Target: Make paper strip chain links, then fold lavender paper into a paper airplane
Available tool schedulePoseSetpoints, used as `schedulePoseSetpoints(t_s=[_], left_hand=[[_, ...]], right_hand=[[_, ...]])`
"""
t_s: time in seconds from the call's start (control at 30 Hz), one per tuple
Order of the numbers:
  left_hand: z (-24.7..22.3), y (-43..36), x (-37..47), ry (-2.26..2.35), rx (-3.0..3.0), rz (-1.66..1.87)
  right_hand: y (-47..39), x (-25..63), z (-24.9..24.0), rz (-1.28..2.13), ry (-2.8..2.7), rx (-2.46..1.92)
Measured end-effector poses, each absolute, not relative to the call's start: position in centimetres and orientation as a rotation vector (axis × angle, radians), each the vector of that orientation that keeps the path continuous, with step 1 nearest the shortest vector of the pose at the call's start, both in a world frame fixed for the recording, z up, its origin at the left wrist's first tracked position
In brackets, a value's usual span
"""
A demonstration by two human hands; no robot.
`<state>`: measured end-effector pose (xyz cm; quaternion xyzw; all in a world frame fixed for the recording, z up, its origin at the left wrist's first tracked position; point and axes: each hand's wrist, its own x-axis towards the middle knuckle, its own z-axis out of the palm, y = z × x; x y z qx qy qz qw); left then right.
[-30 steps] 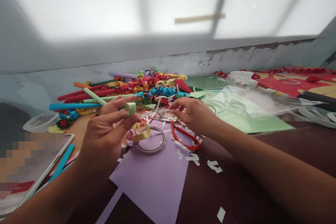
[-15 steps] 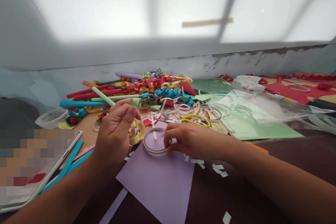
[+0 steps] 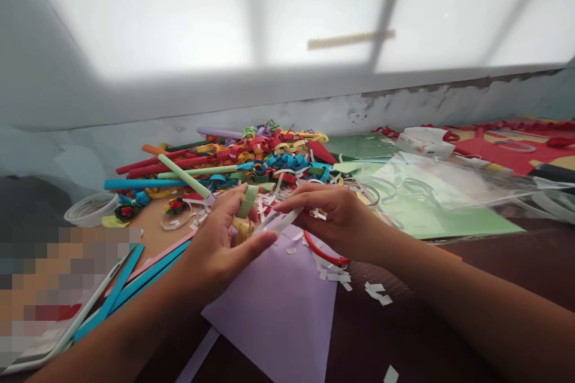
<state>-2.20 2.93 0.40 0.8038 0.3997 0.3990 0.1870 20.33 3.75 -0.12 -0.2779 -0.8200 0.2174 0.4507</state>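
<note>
My left hand (image 3: 215, 248) has a light green paper loop (image 3: 248, 201) held at its fingers, with the thumb stretched toward the right. Between the hands a tape roll (image 3: 286, 222) is tilted nearly edge-on, gripped by the fingers of my right hand (image 3: 335, 215); my left thumb tip is beside its lower edge. Under both hands lies a purple paper sheet (image 3: 283, 305). A red curved handle (image 3: 326, 252) rests on the sheet below my right hand. Part of a yellow paper chain (image 3: 242, 230) shows behind my left hand.
Behind the hands is a pile of coloured paper chains (image 3: 287, 161) and rolled paper tubes (image 3: 148, 184). A green sheet (image 3: 449, 215) under clear plastic lies right. White scraps (image 3: 377, 293) are scattered on the dark table (image 3: 431, 323). Blue strips (image 3: 117, 290) lie left.
My right hand has lifted the tape roll off the purple sheet and tilted it. My left hand has moved right and its thumb has stretched out. The red handle has come into view.
</note>
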Motion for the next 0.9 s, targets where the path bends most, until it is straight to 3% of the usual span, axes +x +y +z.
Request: schedulePoseSetpoints(t_s=[0.13,0.3,0.47,0.63,0.9], left_hand=[[0.6,2.8,-2.2,1.121,2.301,0.949],[0.5,2.4,-1.6,0.968,2.374,0.912],[0.0,2.3,-1.0,0.972,2.460,1.069],[-0.9,2.7,-1.2,1.056,2.529,1.178],[-0.3,2.1,-1.0,1.069,2.511,1.021]], right_hand=[[3.6,19.9,-0.2,0.562,-1.938,-0.638],[2.9,18.6,-0.6,0.917,-1.687,-0.562],[2.6,17.5,-0.7,0.901,-1.407,-0.759],[2.7,16.9,-0.9,1.234,-1.352,-0.762],[3.7,18.1,-0.9,1.085,-1.464,-0.752]])
